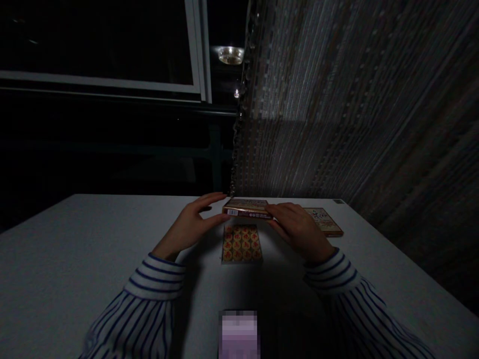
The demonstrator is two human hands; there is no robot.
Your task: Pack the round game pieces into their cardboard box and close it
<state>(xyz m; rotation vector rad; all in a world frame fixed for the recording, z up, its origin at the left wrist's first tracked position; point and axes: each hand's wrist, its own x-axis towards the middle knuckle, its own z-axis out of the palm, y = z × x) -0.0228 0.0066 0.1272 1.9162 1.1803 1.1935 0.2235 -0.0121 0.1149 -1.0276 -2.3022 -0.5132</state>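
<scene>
A flat cardboard box [247,205] with a brown printed side and a barcode is held up above the table, near side toward me. My right hand [299,229] grips its right end, fingers on top and thumb below. At the left end, my left hand [190,222] has its thumb at the near corner and its fingers reaching to the far corner, spanning the box. Underneath and nearer to me, a clear tray of round Chinese chess pieces [241,244] with red characters lies on the table.
A second flat printed box [325,221] lies on the white table [93,259] beyond my right hand. A phone-like object with a blurred screen [239,334] is at the near edge. A bead curtain [307,99] hangs behind the table, and a small dark label [338,201] marks its far right corner.
</scene>
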